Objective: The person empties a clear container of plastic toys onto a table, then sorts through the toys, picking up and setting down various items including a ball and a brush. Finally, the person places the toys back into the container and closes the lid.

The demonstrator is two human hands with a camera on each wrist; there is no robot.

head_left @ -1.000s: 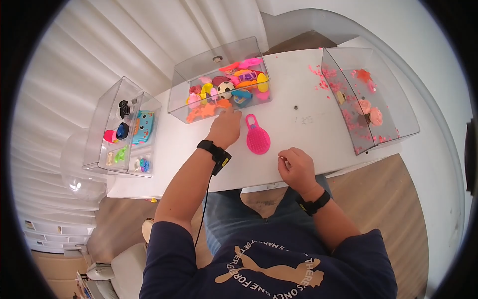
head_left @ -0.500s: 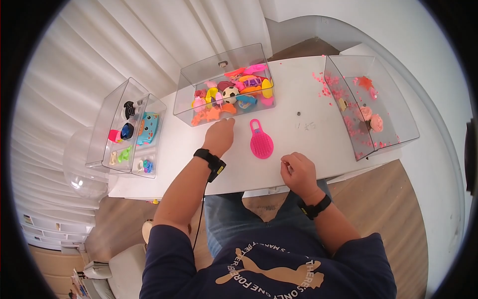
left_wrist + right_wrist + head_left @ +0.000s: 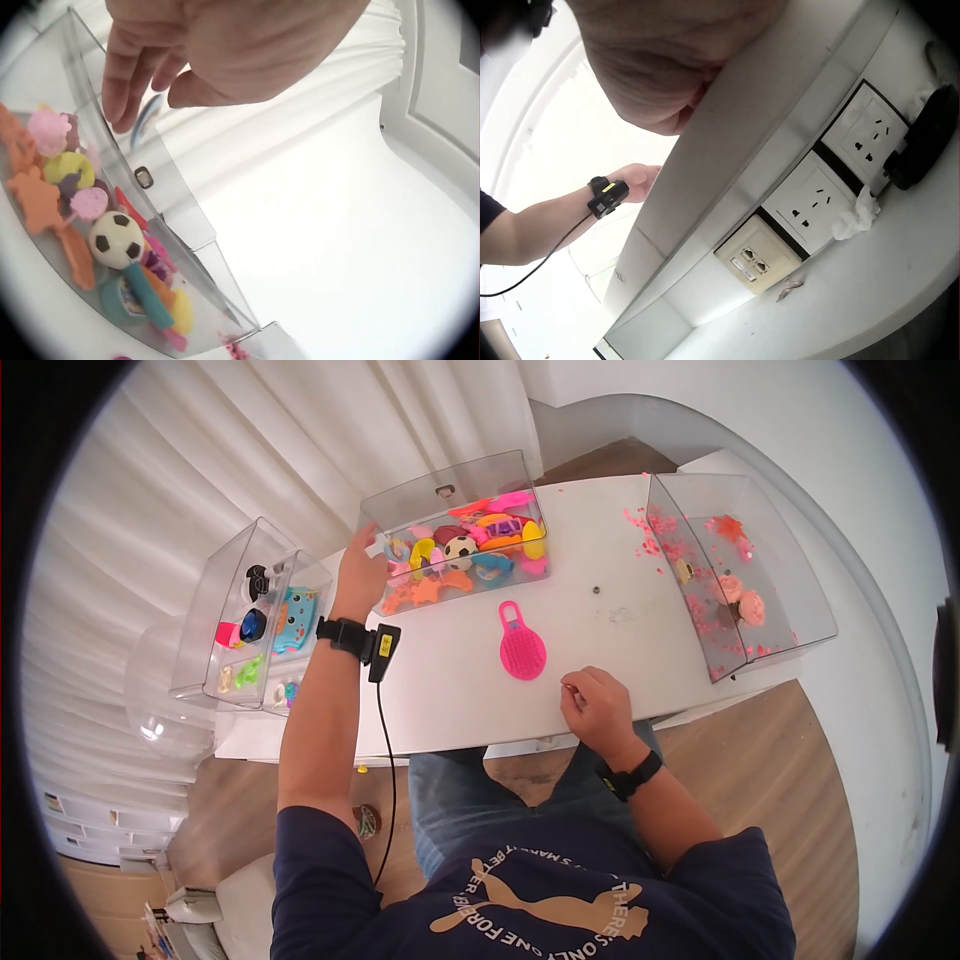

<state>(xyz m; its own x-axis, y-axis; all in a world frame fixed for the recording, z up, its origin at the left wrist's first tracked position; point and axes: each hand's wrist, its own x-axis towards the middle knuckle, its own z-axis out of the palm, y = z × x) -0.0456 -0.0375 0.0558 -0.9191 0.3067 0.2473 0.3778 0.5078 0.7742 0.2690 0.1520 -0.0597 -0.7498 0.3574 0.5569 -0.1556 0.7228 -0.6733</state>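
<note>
My left hand [image 3: 360,572] is raised at the left end of the middle clear bin [image 3: 445,600], its fingers extended and parted. A thin round disc with a bluish rim [image 3: 146,120] shows just past the fingertips and thumb in the left wrist view, apart from the fingers. Toys fill the bin, among them a soccer ball [image 3: 117,240], orange shapes [image 3: 36,199] and a yellow piece [image 3: 533,540]. My right hand [image 3: 597,708] rests at the table's front edge, fingers loosely curled. Between the hands lies a pink hairbrush [image 3: 522,650] on the white table [image 3: 440,700].
At the left stands a divided clear bin [image 3: 205,660] with a blue toy [image 3: 296,618] and small figures. Another clear bin [image 3: 800,640] at the right has flowers [image 3: 745,605] and pink petals, some spilling beside it. A cable [image 3: 388,760] hangs from the left wrist camera.
The left hand has moved left and up from the bin's front to its left end, and its fingers have spread. A bluish disc has appeared beside it. The right hand stays in place.
</note>
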